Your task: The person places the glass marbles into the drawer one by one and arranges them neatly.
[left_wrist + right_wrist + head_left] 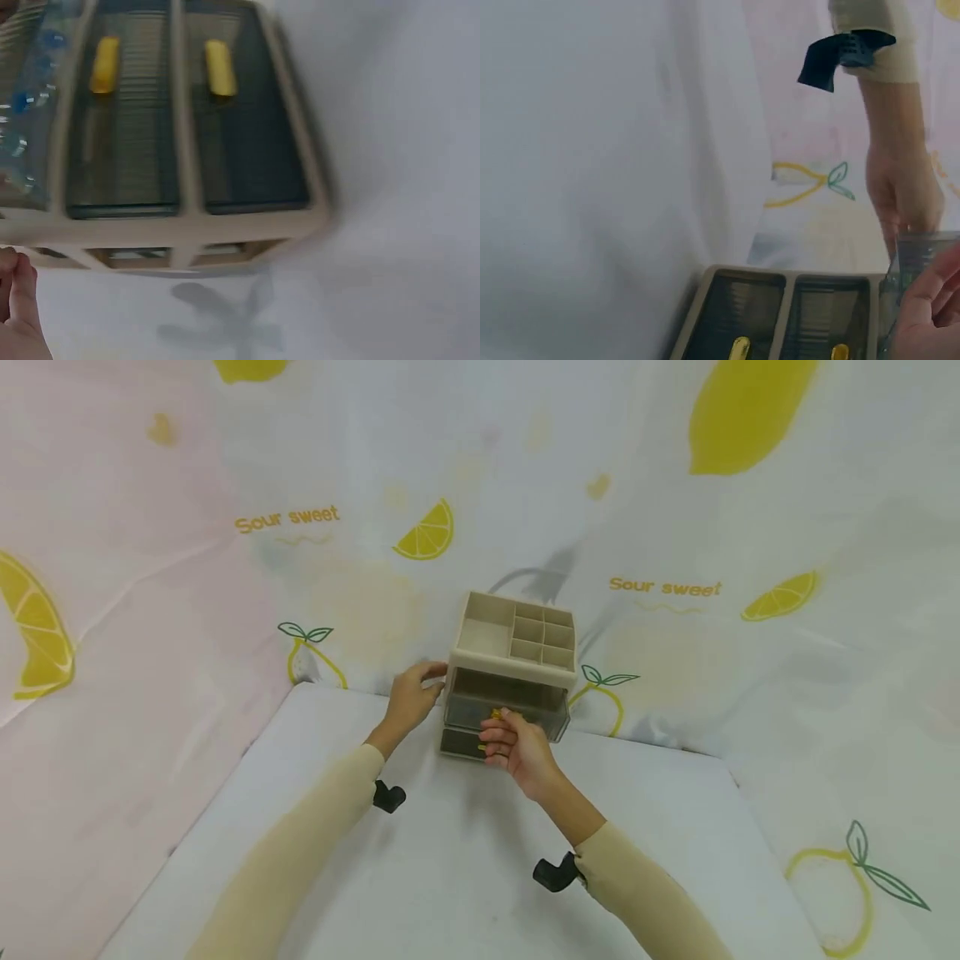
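Observation:
A beige drawer organizer [517, 668] stands at the back of the white table. Its top drawer [465, 710] is see-through and pulled partway out. My right hand [525, 756] pinches the small yellow handle [497, 714] at that drawer's front, fingers curled. Against the organizer's left side rests my left hand [411, 697], its fingers lightly bent. Small blue and clear items [34, 97] show in the drawer at the left of the left wrist view. Lower dark drawers carry yellow handles [220, 67] and sit flush in the frame.
Divided compartments [543, 631] fill the organizer's open top. A wall cloth [360, 452] printed with lemons rises right behind the organizer. The white tabletop [442, 860] stretches toward me. Black straps [555, 872] are worn near the wrists.

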A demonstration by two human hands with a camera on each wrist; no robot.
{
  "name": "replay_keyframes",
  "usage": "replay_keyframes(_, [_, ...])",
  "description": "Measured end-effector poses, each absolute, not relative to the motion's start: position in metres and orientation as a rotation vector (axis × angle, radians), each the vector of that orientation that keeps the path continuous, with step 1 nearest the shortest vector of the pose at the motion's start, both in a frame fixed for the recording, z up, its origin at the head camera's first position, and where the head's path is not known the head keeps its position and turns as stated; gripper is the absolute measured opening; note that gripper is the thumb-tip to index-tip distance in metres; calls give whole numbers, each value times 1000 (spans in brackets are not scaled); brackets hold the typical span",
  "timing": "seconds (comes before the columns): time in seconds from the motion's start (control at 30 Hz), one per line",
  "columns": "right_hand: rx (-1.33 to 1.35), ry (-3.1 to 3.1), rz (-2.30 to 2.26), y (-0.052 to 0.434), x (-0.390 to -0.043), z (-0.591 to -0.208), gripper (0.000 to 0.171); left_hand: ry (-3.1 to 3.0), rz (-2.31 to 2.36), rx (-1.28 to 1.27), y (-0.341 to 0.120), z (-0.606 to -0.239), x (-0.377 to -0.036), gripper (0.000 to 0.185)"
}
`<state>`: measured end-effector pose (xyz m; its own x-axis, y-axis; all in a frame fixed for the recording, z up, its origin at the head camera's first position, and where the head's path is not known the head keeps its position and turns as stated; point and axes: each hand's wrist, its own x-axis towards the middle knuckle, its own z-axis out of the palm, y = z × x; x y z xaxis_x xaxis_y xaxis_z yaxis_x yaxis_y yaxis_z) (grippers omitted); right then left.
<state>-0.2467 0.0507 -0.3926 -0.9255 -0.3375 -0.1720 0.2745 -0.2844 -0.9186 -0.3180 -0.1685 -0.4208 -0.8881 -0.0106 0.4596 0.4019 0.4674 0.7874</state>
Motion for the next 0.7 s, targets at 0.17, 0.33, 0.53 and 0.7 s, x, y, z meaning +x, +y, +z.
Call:
replay_keyframes(0.17, [-58,1581,-2293,44,-253,-397,35,-2071,-1634,-373,-168,-394,-307,31])
replay_keyframes(0.33, [-32,1610,-2313,44,-269,-402,36,-1970,-1821,-519,-163,-378,-307,39])
replay_keyframes(0.53, [-27,1643,-2333,43,-284,-404,38,-1982,-1784,-534,-160,-381,-310,46])
replay_keyframes(0.7, [-45,1629,-2332,41,-291,-405,38,-2006,-1743,-494,-162,-379,-313,44])
